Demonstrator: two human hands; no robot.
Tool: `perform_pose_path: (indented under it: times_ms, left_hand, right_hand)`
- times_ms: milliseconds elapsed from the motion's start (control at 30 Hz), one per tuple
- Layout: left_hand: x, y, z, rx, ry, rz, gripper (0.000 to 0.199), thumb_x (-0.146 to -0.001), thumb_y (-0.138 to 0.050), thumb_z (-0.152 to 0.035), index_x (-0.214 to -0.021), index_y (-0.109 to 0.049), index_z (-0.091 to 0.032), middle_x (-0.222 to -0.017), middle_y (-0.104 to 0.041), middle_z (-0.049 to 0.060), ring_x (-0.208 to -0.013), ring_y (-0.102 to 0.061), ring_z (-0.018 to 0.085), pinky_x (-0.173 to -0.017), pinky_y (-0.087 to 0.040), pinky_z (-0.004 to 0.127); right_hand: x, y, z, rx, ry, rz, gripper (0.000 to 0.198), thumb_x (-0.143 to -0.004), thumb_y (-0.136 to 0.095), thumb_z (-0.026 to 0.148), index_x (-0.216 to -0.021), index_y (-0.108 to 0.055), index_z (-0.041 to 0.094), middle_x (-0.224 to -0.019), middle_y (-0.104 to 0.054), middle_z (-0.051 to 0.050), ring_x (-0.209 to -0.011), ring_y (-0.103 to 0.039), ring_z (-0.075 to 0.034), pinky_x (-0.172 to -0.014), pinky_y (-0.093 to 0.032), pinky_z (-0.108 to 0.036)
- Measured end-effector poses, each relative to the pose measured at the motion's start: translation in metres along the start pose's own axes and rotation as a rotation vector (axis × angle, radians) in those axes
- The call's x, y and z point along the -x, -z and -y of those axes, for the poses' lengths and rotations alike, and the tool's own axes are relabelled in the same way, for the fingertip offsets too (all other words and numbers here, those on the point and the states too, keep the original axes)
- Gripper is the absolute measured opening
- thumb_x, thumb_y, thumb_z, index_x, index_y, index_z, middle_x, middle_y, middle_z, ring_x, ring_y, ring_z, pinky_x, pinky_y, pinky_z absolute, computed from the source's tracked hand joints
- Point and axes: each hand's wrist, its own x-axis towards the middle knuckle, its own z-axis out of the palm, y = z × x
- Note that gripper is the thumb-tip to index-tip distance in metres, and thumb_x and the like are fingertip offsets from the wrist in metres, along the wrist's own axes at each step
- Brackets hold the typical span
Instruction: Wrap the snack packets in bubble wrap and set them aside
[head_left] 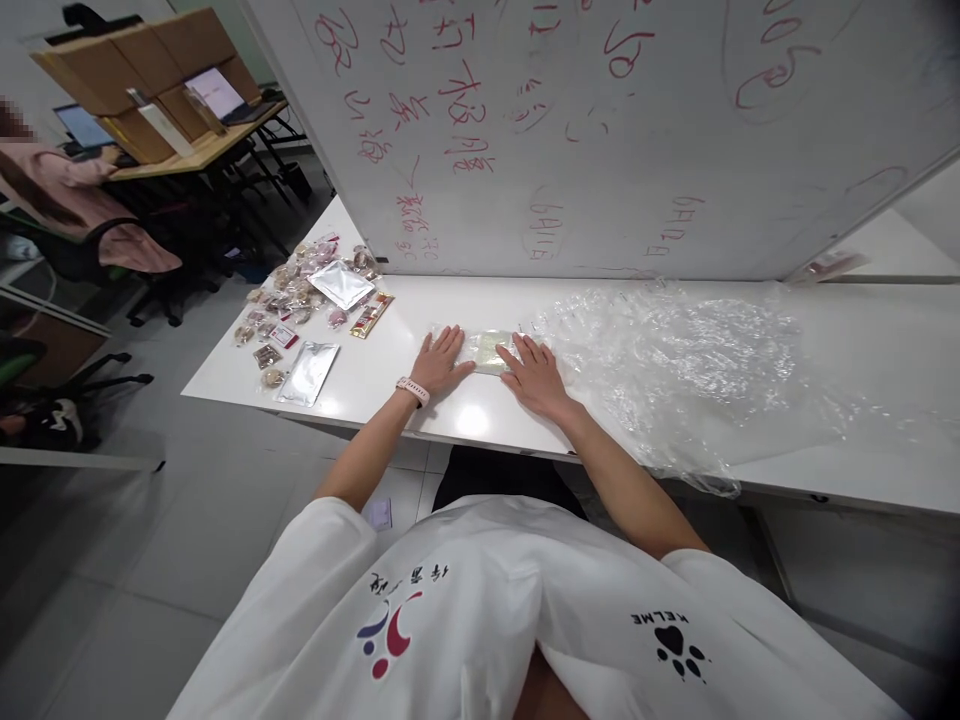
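A pale green flat packet lies on the white table with clear plastic wrap around or over it. My left hand lies flat with fingers spread on the left end of the clear plastic, just beside the packet. My right hand is spread flat too, its fingers over the packet's right side and the plastic there. From under that hand a large crumpled sheet of clear plastic wrap, which looks like bubble wrap, stretches to the right. Neither hand grips anything.
Small wrapped snacks are heaped at the table's left end, with silver pouches and a gold-and-red packet. A whiteboard stands along the table's back edge. A person sits at a desk far left.
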Motion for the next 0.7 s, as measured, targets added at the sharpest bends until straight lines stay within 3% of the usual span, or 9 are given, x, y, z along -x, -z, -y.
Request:
perform_pose_path:
  times_ms: [67, 133, 233, 333, 400, 467, 567, 633, 700]
  left_hand:
    - [0.009, 0.004, 0.001, 0.13, 0.215, -0.15, 0.075, -0.09, -0.054, -0.051, -0.153, -0.032, -0.016, -0.163, -0.025, 0.016, -0.154, -0.011, 0.029, -0.124, -0.006, 0.054]
    - [0.021, 0.005, -0.003, 0.357, 0.509, -0.38, 0.073, -0.091, -0.057, -0.046, -0.152, -0.029, -0.018, -0.163, -0.023, 0.017, -0.154, -0.011, 0.029, -0.123, -0.018, 0.055]
    - [0.038, -0.002, -0.018, 0.851, 0.77, -0.585, 0.051, -0.098, -0.047, -0.036, -0.146, -0.033, -0.025, -0.156, -0.036, 0.014, -0.146, -0.036, 0.022, -0.111, -0.043, 0.043]
    - [0.038, -0.009, -0.035, 1.405, 0.792, -0.545, 0.024, -0.097, -0.05, -0.024, -0.121, -0.053, -0.02, -0.124, -0.061, 0.012, -0.114, -0.064, 0.016, -0.097, -0.054, 0.031]
    - [0.025, -0.008, -0.043, 1.626, 0.772, -0.467, 0.011, -0.095, -0.053, -0.02, -0.103, -0.059, -0.015, -0.102, -0.066, 0.01, -0.096, -0.069, 0.014, -0.092, -0.056, 0.028]
    - [0.007, -0.003, -0.047, 1.765, 0.741, -0.366, 0.01, -0.095, -0.052, -0.018, -0.093, -0.06, -0.012, -0.09, -0.067, 0.009, -0.088, -0.07, 0.014, -0.089, -0.056, 0.027]
    - [-0.019, 0.001, -0.056, 1.781, 0.67, -0.368, 0.015, -0.094, -0.05, -0.017, -0.095, -0.063, -0.009, -0.092, -0.07, 0.011, -0.093, -0.07, 0.016, -0.093, -0.055, 0.03]
    - [-0.029, -0.004, -0.068, 1.519, 0.567, -0.5, 0.022, -0.094, -0.05, -0.018, -0.108, -0.064, -0.01, -0.107, -0.071, 0.013, -0.108, -0.067, 0.02, -0.102, -0.051, 0.035]
    - [-0.03, -0.017, -0.083, 1.089, 0.393, -0.529, 0.036, -0.093, -0.05, -0.02, -0.126, -0.061, -0.015, -0.13, -0.065, 0.012, -0.129, -0.056, 0.023, -0.113, -0.04, 0.04]
  right_hand:
    - [0.0, -0.002, -0.001, -0.024, 0.002, -0.009, 0.055, -0.103, -0.026, 0.046, -0.156, -0.03, 0.032, -0.166, -0.019, -0.005, -0.154, -0.012, -0.027, -0.12, -0.016, -0.056]
    - [0.001, -0.004, -0.003, -0.043, -0.001, -0.011, 0.055, -0.103, -0.025, 0.046, -0.156, -0.03, 0.032, -0.166, -0.02, -0.006, -0.153, -0.012, -0.028, -0.12, -0.017, -0.056]
    - [0.001, -0.005, -0.004, -0.053, -0.003, -0.014, 0.056, -0.103, -0.025, 0.046, -0.156, -0.03, 0.031, -0.166, -0.02, -0.007, -0.153, -0.013, -0.028, -0.12, -0.017, -0.056]
    - [0.001, -0.004, -0.004, -0.048, -0.007, 0.0, 0.056, -0.103, -0.025, 0.045, -0.156, -0.03, 0.03, -0.166, -0.018, -0.008, -0.153, -0.012, -0.028, -0.12, -0.016, -0.055]
    - [0.001, -0.003, -0.004, -0.044, -0.009, 0.021, 0.057, -0.103, -0.024, 0.045, -0.157, -0.029, 0.029, -0.166, -0.016, -0.008, -0.153, -0.011, -0.028, -0.12, -0.016, -0.054]
    - [0.001, -0.001, -0.003, -0.036, -0.013, 0.035, 0.057, -0.103, -0.023, 0.045, -0.157, -0.029, 0.029, -0.166, -0.016, -0.009, -0.154, -0.011, -0.028, -0.121, -0.016, -0.053]
    - [0.001, -0.002, -0.003, -0.021, -0.012, 0.031, 0.056, -0.104, -0.024, 0.043, -0.157, -0.031, 0.028, -0.166, -0.017, -0.008, -0.153, -0.012, -0.028, -0.12, -0.016, -0.053]
    - [0.001, -0.004, -0.004, -0.019, 0.002, 0.008, 0.055, -0.104, -0.025, 0.042, -0.156, -0.032, 0.028, -0.166, -0.018, -0.008, -0.153, -0.014, -0.029, -0.12, -0.018, -0.053]
    - [0.0, -0.008, -0.006, -0.021, 0.013, -0.025, 0.053, -0.103, -0.028, 0.04, -0.153, -0.038, 0.026, -0.163, -0.026, -0.01, -0.152, -0.018, -0.03, -0.119, -0.02, -0.054]
